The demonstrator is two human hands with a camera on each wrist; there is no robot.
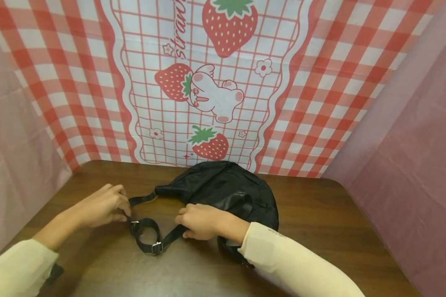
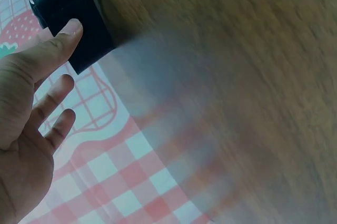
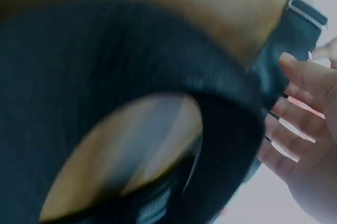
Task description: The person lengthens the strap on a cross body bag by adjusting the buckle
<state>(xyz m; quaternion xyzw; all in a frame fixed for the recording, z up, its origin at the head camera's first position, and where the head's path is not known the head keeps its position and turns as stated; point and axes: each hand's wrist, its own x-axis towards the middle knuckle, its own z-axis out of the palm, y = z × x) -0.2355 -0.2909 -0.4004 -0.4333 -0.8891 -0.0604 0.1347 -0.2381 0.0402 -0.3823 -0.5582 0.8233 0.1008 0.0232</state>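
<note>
A black fabric bag (image 1: 215,181) lies on the table, its strap (image 1: 172,235) reaching out to the left. My left hand (image 1: 104,205) pinches the strap beside a metal ring (image 1: 134,222); in the left wrist view the thumb (image 2: 66,37) lies flat on the black webbing (image 2: 89,34). Close to the bag, my right hand (image 1: 200,221) grips another stretch of strap, with thumb and fingers on it in the right wrist view (image 3: 284,58). Between the hands the strap curls in a loop through a silver slide buckle (image 1: 157,248). The right forearm covers part of the bag.
The brown wooden table (image 1: 312,214) has rounded far corners. Behind it hangs a red-checked strawberry cloth (image 1: 215,90), with pink curtains (image 1: 405,123) at both sides. A small dark object (image 1: 55,272) shows beside the left sleeve.
</note>
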